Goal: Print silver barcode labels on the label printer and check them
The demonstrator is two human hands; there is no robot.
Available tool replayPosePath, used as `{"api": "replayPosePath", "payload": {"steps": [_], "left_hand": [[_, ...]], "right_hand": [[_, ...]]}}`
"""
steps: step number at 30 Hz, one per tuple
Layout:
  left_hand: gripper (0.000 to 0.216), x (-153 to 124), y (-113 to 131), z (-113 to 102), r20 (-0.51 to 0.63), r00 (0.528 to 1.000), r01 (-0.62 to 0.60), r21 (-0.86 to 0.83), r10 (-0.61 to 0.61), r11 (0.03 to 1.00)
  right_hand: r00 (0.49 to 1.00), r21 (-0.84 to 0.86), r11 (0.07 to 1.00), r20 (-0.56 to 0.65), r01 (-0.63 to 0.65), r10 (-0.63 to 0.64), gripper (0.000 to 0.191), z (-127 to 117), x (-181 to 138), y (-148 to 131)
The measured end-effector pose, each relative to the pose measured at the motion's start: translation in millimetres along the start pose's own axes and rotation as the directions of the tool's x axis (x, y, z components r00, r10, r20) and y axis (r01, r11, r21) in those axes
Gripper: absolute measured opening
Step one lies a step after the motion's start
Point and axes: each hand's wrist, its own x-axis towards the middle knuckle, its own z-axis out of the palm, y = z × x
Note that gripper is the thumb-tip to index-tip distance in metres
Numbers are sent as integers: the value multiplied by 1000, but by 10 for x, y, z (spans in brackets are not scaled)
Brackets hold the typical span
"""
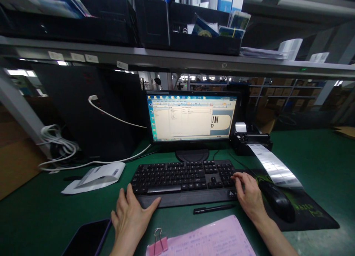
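A black keyboard (177, 178) lies on the green desk below a lit monitor (191, 119). My left hand (131, 213) rests at the keyboard's left front corner, thumb and fingers spread apart. At the number pad on the right, my right hand (248, 193) has its fingertips over the keys, fingers bent and nothing held in them. Just right of that hand sits a black mouse (279, 202) on a dark mouse pad (316, 217). In front of the keyboard are a black pen (213, 209) and pink written sheets (208, 237) with a pink binder clip (158, 245).
A phone (87, 237) and a folded white paper (97, 178) lie to the left. Behind them stands a black computer tower (91, 111) with coiled white cable (59, 143). At right, a label printer (253, 139) trails a label strip (274, 167). A shelf (180, 58) spans overhead.
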Motion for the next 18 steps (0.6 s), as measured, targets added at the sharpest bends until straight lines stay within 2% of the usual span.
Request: {"api": "replayPosePath", "payload": {"steps": [7,10,14,18], "left_hand": [[96,35,-33,55,-44,998,-34,31,35,999],[96,31,-31,57,-54,998,-39,36,41,999],[94,22,0,44,-62,998,-26,37,28,999],[94,21,-6,59,-66,997,-30,29,32,999]], "right_hand": [[1000,-13,1000,-24,-8,8,19,-28,0,27],[1000,-49,999,22,4,-3,19,-106,28,66],[989,-146,987,141,63,-43,20,-301,-9,279],[979,-272,953,183,134,-86,26,-466,-218,595]]}}
